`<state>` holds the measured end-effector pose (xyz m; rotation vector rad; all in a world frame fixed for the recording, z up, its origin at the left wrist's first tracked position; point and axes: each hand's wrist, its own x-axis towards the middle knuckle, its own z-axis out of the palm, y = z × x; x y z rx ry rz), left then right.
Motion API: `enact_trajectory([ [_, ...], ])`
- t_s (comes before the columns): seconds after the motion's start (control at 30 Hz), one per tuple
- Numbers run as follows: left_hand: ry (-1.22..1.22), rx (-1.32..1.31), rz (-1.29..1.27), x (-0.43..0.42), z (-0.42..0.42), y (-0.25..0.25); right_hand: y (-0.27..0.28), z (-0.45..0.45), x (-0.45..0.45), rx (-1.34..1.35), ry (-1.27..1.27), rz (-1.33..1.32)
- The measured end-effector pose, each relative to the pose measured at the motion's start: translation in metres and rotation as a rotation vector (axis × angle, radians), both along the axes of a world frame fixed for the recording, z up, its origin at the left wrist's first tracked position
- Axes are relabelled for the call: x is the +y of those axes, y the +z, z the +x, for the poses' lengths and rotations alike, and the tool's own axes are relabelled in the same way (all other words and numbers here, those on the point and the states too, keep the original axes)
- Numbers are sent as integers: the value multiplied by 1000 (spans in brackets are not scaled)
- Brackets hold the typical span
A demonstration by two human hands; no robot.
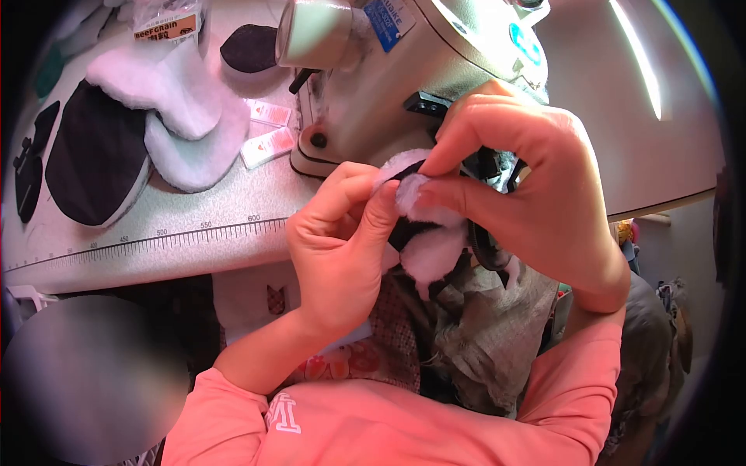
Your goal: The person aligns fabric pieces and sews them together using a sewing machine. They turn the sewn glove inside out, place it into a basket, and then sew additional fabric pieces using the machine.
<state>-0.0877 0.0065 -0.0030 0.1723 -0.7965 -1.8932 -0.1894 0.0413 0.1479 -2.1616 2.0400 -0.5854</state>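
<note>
Between my two hands is a piece of white fluffy fleece with black fabric (pixel 432 253), held just in front of a cream-coloured sewing machine (pixel 342 116). My left hand (pixel 342 241) pinches its left edge between thumb and fingers. From above, my right hand (pixel 528 155) grips the upper edge with thumb and index finger, close to the left fingertips. A tuft of white fleece shows between the two thumbs. Lower parts of the piece hang below the fingers, and the machine's needle area is largely hidden behind my right hand.
Left on the table lie white fleece pieces (pixel 198 155), a large black-faced oval piece (pixel 97 159) and a smaller black piece (pixel 249 48). White labelled packets (pixel 268 146) sit beside the machine. A ruler scale (pixel 186 239) runs along the front edge. Brownish cloth (pixel 489 342) hangs below.
</note>
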Motion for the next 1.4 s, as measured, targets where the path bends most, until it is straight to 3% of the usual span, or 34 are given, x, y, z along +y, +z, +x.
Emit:
enact_trajectory([
  [0.2,87,-83,-77,-2,2,-1,-1,-1,-4,43,37,-36],
  [0.37,329,-173,-357,-11,1,-4,3,1,-5,-40,7,44],
  [0.47,245,-85,-166,-9,-2,11,3,0,-5,-58,-8,42],
  [0.63,120,-173,-242,-15,-1,-4,-1,-2,-5,-100,70,0],
  [0.7,103,-103,-229,-17,0,-4,1,7,4,486,236,-299],
  [0.73,103,-104,-230,-16,0,-4,-1,12,19,690,249,-285],
  [0.8,56,-76,-113,-16,-1,-3,-29,25,48,756,199,-181],
  [0.9,124,-93,-216,-20,-3,-5,-64,35,59,1052,171,-244],
  [1.07,262,-58,-376,-23,-7,-8,-88,30,66,1124,34,-177],
  [1.13,219,-29,-342,-20,-9,-13,-88,35,67,1176,0,10],
  [1.2,40,83,-9,-10,-11,-17,-95,35,67,1183,13,43],
  [1.27,-2,103,35,-4,-15,-23,-105,38,69,1097,-10,165],
  [1.4,-2,78,151,4,-18,-27,-106,37,71,948,73,114],
])
